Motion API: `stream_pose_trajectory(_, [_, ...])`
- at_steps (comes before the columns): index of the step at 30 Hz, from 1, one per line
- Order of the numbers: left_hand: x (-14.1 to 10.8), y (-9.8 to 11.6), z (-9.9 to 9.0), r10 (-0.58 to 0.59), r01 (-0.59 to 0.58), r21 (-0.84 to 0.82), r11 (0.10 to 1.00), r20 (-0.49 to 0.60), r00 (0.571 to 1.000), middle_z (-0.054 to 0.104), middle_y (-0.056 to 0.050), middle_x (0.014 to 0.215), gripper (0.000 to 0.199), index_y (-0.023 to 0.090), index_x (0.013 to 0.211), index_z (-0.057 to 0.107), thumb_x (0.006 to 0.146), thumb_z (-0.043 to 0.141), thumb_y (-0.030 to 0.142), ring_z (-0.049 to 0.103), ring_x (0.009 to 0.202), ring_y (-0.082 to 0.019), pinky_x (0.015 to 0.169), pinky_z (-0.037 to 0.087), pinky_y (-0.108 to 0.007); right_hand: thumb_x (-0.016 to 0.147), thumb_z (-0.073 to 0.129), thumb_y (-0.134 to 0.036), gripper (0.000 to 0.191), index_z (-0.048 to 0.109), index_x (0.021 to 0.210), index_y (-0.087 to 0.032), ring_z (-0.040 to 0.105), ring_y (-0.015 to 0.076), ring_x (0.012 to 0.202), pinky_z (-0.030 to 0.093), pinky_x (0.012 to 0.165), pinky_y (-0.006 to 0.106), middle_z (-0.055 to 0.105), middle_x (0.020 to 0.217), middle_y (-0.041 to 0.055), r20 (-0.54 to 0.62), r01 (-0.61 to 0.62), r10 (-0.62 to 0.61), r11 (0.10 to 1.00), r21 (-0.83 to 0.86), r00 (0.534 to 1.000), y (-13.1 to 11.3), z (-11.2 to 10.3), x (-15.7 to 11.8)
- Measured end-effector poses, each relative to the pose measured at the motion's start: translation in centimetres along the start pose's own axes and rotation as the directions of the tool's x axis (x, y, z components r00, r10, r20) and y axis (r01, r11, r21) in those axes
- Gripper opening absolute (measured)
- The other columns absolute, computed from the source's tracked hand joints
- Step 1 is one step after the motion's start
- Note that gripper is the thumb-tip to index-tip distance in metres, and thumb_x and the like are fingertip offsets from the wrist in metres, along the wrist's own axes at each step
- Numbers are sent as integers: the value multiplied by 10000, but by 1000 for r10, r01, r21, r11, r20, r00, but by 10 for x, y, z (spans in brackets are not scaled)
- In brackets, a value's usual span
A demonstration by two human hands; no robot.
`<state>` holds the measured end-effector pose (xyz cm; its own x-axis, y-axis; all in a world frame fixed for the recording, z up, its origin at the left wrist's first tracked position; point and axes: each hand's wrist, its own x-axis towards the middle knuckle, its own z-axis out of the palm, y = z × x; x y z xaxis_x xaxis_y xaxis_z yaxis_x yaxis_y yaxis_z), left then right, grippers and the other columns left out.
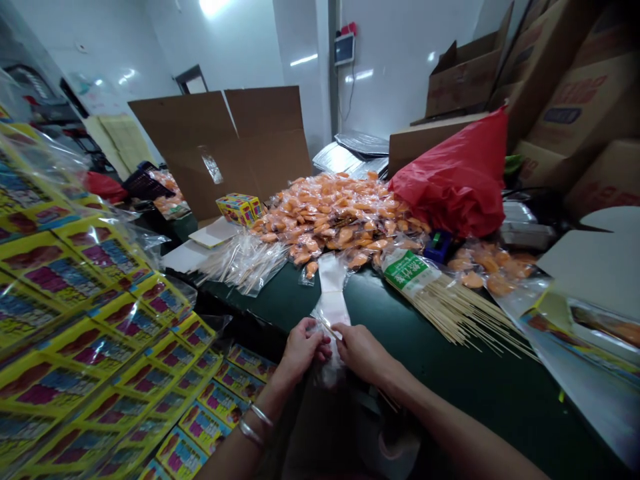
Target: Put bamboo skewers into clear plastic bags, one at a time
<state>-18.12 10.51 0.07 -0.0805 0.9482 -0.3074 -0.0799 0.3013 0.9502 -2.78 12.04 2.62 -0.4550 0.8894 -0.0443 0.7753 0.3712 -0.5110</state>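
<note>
At the near edge of a dark green table [280, 303], my left hand [304, 348] has its fingers curled at a clear plastic bag [327, 370]. My right hand [361, 348] is closed on thin wooden sticks, whose tips cross toward my left fingers. Under and beyond both hands runs a white strip [333, 283] with clear plastic on it. A large heap of wrapped orange pieces [345, 213] lies behind. Right of my hands, many bamboo sticks [455, 310] fan out of a green-and-white packet [407, 270]. Bagged pale sticks [245, 260] lie to the left.
Stacks of yellow printed boxes [90, 333] in plastic rise on the left. A small printed box [240, 208] and an open carton [265, 133] stand behind. A red bag [457, 177], blue object [437, 247] and white board [600, 267] are on the right.
</note>
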Motion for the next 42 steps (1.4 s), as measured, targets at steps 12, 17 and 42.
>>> stream_pose_trajectory(12, [-1, -6, 7, -11, 15, -48, 999, 83, 997, 648, -21, 663, 259, 182, 814, 438, 682, 618, 313, 625, 482, -146, 416, 451, -203, 858, 447, -189, 276, 609, 1081, -194, 641, 260, 873, 365, 662, 277, 694, 926, 138, -78, -152, 148, 987, -45, 986, 3, 5, 38])
stream_pose_trajectory(17, [-2, -1, -7, 122, -112, 259, 959, -22, 992, 630, -34, 749, 292, 181, 985, 477, 758, 559, 345, 595, 495, -142, 491, 469, -262, 867, 467, -205, 269, 610, 1094, -197, 643, 216, 847, 375, 683, 255, 702, 884, 104, -71, -142, 142, 990, 6, 987, 3, 4, 31])
stream_pose_trajectory(42, [20, 24, -16, 313, -251, 351, 902, -131, 941, 501, 42, 577, 143, 190, 777, 517, 657, 594, 196, 465, 511, -112, 498, 347, -214, 874, 479, -259, 227, 637, 1015, -176, 497, 85, 469, 362, 493, 169, 623, 594, -23, -242, 209, -78, 786, 582, 967, -6, 14, 12])
